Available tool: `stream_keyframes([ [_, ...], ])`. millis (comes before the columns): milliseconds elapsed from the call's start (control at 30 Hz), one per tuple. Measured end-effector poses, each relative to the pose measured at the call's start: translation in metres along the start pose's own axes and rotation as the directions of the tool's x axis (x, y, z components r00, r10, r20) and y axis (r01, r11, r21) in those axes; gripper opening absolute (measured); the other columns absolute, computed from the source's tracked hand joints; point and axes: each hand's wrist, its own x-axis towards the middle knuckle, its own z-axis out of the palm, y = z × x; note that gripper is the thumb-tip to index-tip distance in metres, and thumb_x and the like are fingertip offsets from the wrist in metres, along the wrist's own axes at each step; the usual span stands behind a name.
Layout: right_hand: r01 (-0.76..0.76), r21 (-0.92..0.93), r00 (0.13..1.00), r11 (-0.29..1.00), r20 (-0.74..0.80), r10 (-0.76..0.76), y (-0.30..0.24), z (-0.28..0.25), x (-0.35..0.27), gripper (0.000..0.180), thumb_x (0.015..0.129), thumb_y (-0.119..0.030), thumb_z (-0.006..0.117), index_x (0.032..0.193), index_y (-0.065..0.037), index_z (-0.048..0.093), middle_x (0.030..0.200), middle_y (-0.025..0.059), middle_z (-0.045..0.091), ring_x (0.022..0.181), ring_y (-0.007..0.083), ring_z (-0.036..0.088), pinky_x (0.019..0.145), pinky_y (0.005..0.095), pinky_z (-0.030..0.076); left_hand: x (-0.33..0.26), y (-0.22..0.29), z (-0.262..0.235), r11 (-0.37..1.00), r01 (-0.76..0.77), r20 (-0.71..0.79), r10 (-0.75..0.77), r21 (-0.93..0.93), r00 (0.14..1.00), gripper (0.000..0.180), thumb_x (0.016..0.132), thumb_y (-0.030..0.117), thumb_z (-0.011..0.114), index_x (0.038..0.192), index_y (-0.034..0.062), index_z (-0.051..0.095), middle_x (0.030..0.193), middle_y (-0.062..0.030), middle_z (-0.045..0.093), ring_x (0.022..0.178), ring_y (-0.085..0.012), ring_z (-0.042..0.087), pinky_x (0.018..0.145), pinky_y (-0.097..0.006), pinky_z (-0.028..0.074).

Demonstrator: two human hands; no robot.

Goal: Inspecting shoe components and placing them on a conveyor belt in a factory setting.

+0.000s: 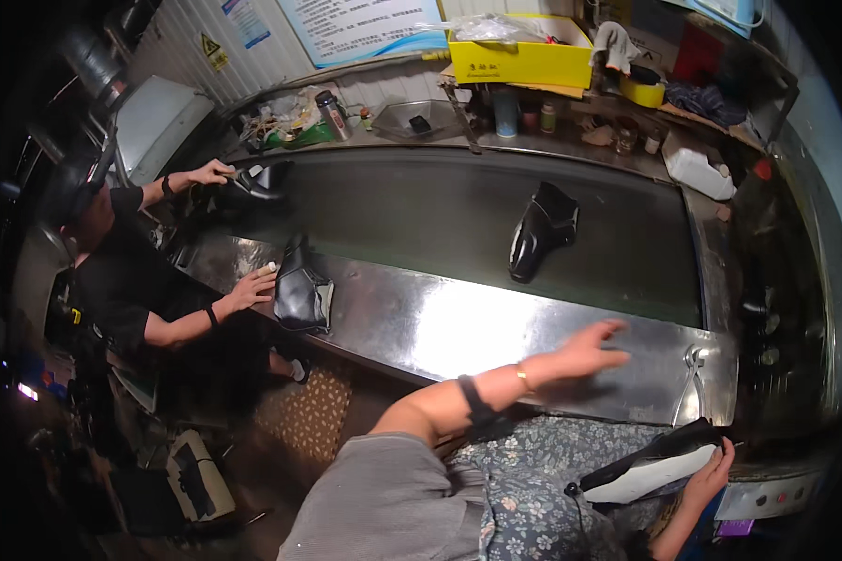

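My left hand [585, 353] is stretched over the steel ledge with its fingers apart and nothing in them, a little blurred by motion. At the lower right my right hand [709, 479] grips one end of a black shoe [647, 475]. Its pale sole faces up toward me, and it lies on its side across my flowered apron [552, 467]. Metal pliers [690, 383] lie on the ledge to the right of my left hand. Beyond them, a black ankle boot [543, 232] rests on the dark conveyor belt [393, 215].
At the left, a co-worker [131, 252] reaches toward a black boot [304, 292] on the steel ledge [374, 299] and another black shoe [262, 180] on the belt. A yellow box [519, 61], a flask [331, 114] and a metal tray [416, 119] stand along the back shelf.
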Motion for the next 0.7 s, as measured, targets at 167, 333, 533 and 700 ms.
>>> stream_keyframes([
  [167, 0.167, -0.135, 0.986, 0.977, 0.05, -0.162, -0.006, 0.0, 0.009, 0.029, 0.101, -0.015, 0.042, 0.12, 0.003, 0.054, 0.102, 0.0253, 0.064, 0.093, 0.0396, 0.064, 0.081, 0.0406, 0.049, -0.09, -0.037, -0.171, 0.807, 0.286, -0.772, 0.294, 0.516, 0.564, 0.067, 0.08, 0.018, 0.071, 0.138, -0.0003, 0.043, 0.139, -0.0193, 0.047, 0.129, -0.0365, 0.045, 0.107, -0.041, 0.037],
  [333, 0.168, -0.131, 0.984, 0.977, 0.078, -0.158, -0.013, 0.0, 0.011, 0.027, 0.101, -0.014, 0.042, 0.118, 0.004, 0.054, 0.102, 0.0253, 0.064, 0.093, 0.0393, 0.063, 0.081, 0.0403, 0.049, -0.214, -0.046, -0.37, 0.336, 0.939, -0.969, 0.248, 0.074, -0.012, 0.079, 0.085, 0.037, 0.065, 0.143, -0.0019, 0.029, 0.114, -0.024, 0.058, 0.104, -0.0398, 0.059, 0.087, -0.047, 0.049],
  [533, 0.154, -0.155, 0.984, 0.976, 0.116, -0.137, -0.023, 0.005, 0.014, 0.026, 0.101, -0.013, 0.044, 0.118, 0.003, 0.053, 0.1, 0.0247, 0.063, 0.09, 0.0371, 0.063, 0.08, 0.0397, 0.048, -0.265, -0.089, -0.438, 0.319, 0.948, -0.974, -0.21, 0.014, 0.085, 0.094, 0.084, 0.048, 0.063, 0.152, 0.0023, 0.016, 0.126, -0.0259, 0.059, 0.117, -0.0372, 0.058, 0.098, -0.043, 0.047],
  [700, 0.145, -0.16, 0.987, 0.976, 0.086, -0.132, -0.023, 0.006, 0.013, 0.026, 0.101, -0.015, 0.044, 0.119, 0.002, 0.053, 0.099, 0.024, 0.063, 0.089, 0.0372, 0.062, 0.08, 0.0399, 0.048, -0.253, -0.073, -0.462, 0.198, 0.976, -0.932, -0.331, 0.085, 0.149, 0.106, 0.077, 0.054, 0.07, 0.151, -0.0017, 0.018, 0.132, -0.0222, 0.056, 0.122, -0.0317, 0.056, 0.101, -0.039, 0.045],
])
